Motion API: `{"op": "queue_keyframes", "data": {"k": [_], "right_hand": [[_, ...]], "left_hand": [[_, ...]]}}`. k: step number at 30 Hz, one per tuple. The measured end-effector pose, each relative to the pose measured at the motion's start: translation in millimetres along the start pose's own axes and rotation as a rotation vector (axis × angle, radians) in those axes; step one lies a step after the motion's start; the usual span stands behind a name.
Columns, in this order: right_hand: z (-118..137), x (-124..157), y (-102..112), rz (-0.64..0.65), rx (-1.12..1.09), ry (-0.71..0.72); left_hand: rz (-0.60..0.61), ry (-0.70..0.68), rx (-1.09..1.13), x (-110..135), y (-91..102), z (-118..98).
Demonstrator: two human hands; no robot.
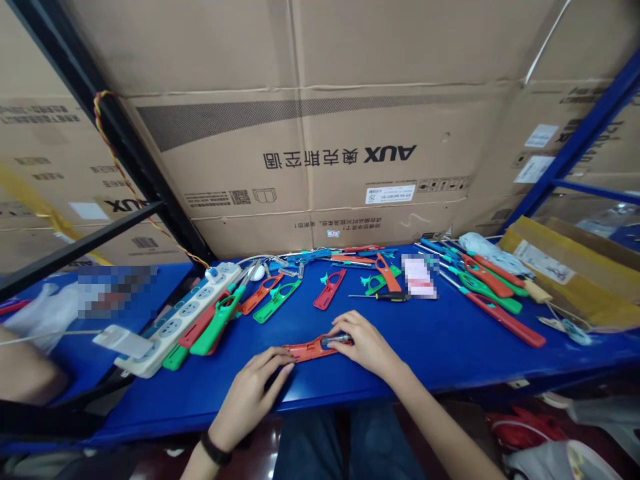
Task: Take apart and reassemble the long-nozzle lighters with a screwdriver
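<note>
An orange lighter casing half (306,351) lies hollow side up near the front edge of the blue table. My left hand (253,390) holds its left end, fingertips on the rim and the thumb along the near side. At the right end, my right hand (369,343) pinches a small clear cylinder (330,340), which looks like a lighter's fuel tank, in or just over the casing's hollow. My fingers hide part of the cylinder and that end of the casing. Beyond my hands lie a red casing half (330,289) and a black-and-yellow screwdriver (393,297).
A white power strip (180,320) stands at left with green and red lighters (219,323) against it. More casing halves (277,300) lie behind my hands. Several long lighters (500,313) are spread at right beside a yellow-taped carton (575,273). A cardboard wall (320,127) closes the back.
</note>
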State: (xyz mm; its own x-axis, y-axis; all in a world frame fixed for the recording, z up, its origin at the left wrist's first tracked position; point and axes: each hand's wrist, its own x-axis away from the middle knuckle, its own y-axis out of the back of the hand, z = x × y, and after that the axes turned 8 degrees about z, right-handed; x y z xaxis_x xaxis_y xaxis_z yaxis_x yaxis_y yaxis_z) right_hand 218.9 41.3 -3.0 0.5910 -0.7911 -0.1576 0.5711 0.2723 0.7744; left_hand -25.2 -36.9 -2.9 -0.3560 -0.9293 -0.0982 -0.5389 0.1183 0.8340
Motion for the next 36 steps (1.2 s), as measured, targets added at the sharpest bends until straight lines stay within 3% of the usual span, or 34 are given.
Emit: {"op": "queue_keyframes", "data": {"k": [4, 7, 10, 14, 19, 25, 28, 32, 36], "right_hand": [[-19, 17, 11, -0.103, -0.018, -0.026], [-37, 27, 17, -0.267, 0.006, -0.08], [-55, 35, 23, -0.44, 0.067, -0.201], [-72, 47, 32, -0.522, 0.158, -0.332], [-83, 56, 33, -0.553, 0.181, -0.318], [-83, 54, 31, -0.563, 0.131, -0.223], [-79, 54, 32, -0.525, 0.112, -0.201], [-77, 55, 31, -0.487, 0.158, -0.2], [-81, 54, 29, -0.463, 0.167, -0.219]], "left_hand": [[0.049, -0.068, 0.0, -24, -1.7, -5], [0.072, -0.108, 0.024, -42, -1.7, -3], [0.09, -0.138, 0.092, -58, 1.4, 3], [0.073, -0.154, 0.066, -78, 10.3, 7], [0.062, -0.205, -0.19, -128, 12.4, 2], [-0.041, -0.104, -0.305, -235, -8.5, 4], [-0.054, -0.096, -0.328, -275, -13.6, 4], [-0.082, -0.079, -0.294, -296, -6.4, 5], [-0.158, -0.026, -0.207, -284, 8.5, 8]]}}
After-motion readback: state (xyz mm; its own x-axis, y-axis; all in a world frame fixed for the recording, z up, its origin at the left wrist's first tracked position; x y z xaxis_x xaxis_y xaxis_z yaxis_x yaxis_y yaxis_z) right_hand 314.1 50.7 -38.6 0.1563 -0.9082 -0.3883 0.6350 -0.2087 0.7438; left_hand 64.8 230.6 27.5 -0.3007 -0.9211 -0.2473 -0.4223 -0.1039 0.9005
